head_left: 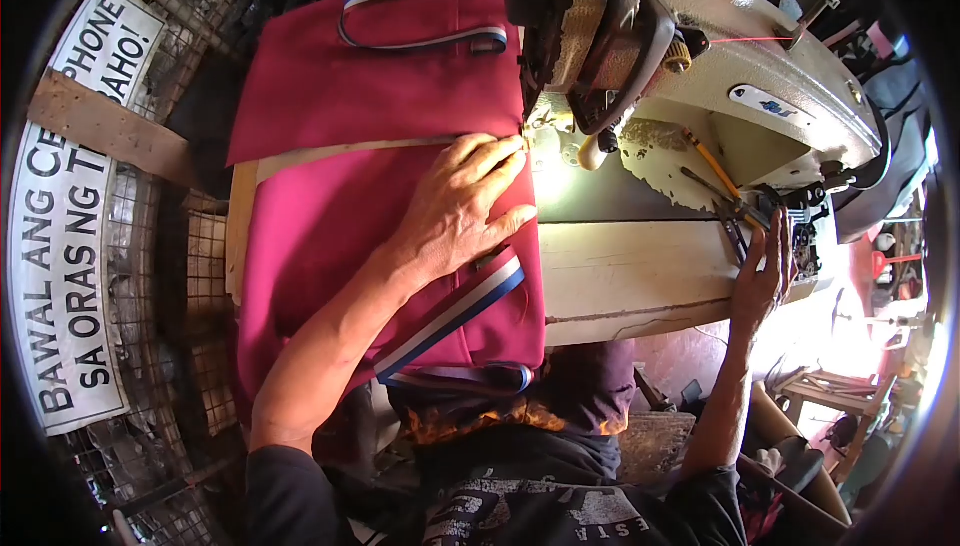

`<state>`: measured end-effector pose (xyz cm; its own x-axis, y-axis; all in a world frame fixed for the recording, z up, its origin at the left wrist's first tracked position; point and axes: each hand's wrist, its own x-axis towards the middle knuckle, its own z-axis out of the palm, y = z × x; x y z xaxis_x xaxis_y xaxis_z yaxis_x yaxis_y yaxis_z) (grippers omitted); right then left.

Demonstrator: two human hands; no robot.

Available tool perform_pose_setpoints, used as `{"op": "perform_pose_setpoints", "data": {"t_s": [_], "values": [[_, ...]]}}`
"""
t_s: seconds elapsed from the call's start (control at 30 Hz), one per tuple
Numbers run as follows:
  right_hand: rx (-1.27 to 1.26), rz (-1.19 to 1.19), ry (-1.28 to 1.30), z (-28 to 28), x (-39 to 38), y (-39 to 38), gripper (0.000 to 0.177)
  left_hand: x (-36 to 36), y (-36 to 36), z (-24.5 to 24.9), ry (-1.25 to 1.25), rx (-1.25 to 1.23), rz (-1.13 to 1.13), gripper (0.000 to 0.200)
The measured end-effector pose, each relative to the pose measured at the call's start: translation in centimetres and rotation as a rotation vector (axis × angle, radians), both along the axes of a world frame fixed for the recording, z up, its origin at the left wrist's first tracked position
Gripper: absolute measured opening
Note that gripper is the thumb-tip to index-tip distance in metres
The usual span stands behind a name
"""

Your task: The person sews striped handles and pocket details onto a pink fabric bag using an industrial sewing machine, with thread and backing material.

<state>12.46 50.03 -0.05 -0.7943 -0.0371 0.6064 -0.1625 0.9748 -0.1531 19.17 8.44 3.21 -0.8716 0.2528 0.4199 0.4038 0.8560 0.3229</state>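
Observation:
My left hand [465, 191] lies on a magenta fabric piece [340, 216], fingers stretched toward the needle area of a sewing machine [610, 56]. The thumb points along the fabric's right edge. A white, blue and dark striped strap [455, 316] runs under my left forearm. Another magenta panel [380, 76] with a looped striped strap [425, 43] lies farther back. My right hand [765, 271] is at the right end of the machine bed, fingers extended beside a yellow pencil [712, 163] and a dark slim tool [733, 234]. I see nothing clearly held in it.
A machine lamp lights the bed [630, 266] near the needle. Red thread [745, 39] runs along the machine arm. A wire mesh with a lettered sign [75, 216] and a wooden slat [110, 126] stands at the left. Wooden racks [830, 396] and clutter fill the right.

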Motion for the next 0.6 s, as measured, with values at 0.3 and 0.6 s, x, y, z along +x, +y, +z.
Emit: {"op": "perform_pose_setpoints", "data": {"t_s": [0.3, 0.6], "values": [[-0.119, 0.051, -0.007, 0.2, 0.1, -0.5, 0.045, 0.3, -0.1, 0.0, -0.015, 0.024, -0.015, 0.057], [-0.008, 0.179, 0.249, 0.6, 1.0, -1.2, 0.048, -1.1, -0.4, 0.3, -0.008, 0.019, -0.026, 0.056]]}}
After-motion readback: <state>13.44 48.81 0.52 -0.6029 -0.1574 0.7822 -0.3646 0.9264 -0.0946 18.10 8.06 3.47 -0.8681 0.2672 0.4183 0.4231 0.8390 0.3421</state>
